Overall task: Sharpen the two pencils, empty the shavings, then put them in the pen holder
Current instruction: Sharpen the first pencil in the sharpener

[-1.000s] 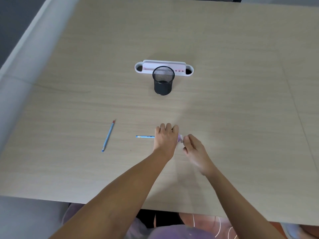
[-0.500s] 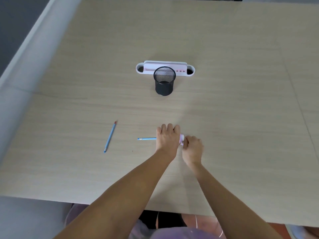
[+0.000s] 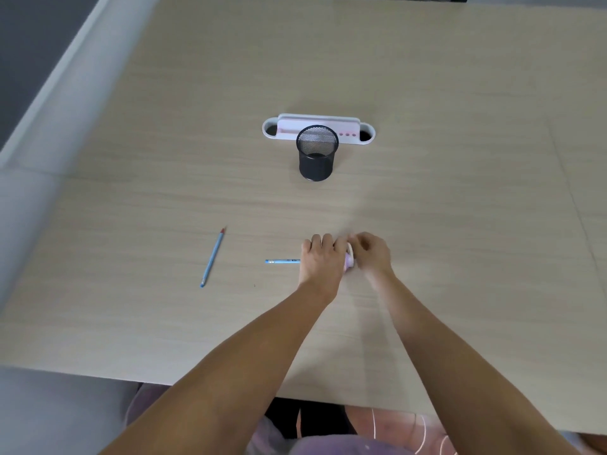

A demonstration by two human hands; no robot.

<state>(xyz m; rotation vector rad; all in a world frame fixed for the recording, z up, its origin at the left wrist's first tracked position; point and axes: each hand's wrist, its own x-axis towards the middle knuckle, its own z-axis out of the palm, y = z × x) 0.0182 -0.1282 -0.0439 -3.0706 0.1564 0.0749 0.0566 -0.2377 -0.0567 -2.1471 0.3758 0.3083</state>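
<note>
Tabletop (image 3: 460, 224) of pale wood grain, seen from above. Far left lies a loose blue pencil with a red tip (image 3: 213, 257), untouched. Next, a second blue pencil (image 3: 282, 261) runs level into the left hand (image 3: 323, 261), which is closed around it. The right hand (image 3: 372, 252) pinches a small pink and white sharpener (image 3: 349, 259) (mostly hidden) at the pencil's end. Beyond them stands a black mesh pen holder (image 3: 317, 152) before a white desk organiser (image 3: 364, 134). First sharpening appears underway; next likely needs more twisting, then swapping pencils.
</note>
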